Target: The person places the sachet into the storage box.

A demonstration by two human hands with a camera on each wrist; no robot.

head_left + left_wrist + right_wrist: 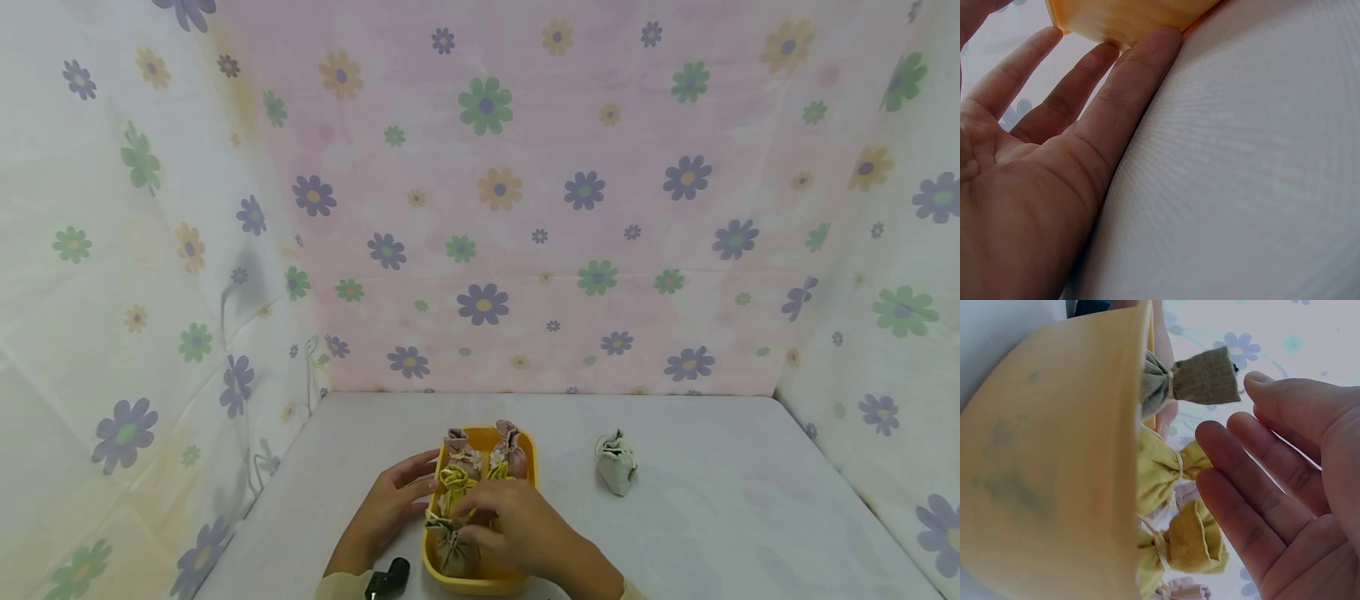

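A yellow plastic bin (534, 467) on the table holds several small drawstring pouches. My left hand (390, 502) is at its left side, and in the left wrist view its extended fingertips touch the bin's outer wall (1129, 19). Over the bin is my right hand (525, 527), fingers loosely extended and nothing gripped. In the right wrist view its thumb is close to the top of an olive-green pouch (1207, 376), and other fingertips are beside a yellow pouch (1163, 465). A second yellow pouch (1194, 540) is near. Two pinkish pouches, one of them (512, 450) at the right, fill the far end.
A pale green drawstring pouch (618, 467) stands alone on the white table (697, 500), right of the bin. A black device (388, 577) is at the left wrist. Flower-print curtains (525, 250) enclose the table at the back and both sides. A white cable (247, 433) hangs on the left.
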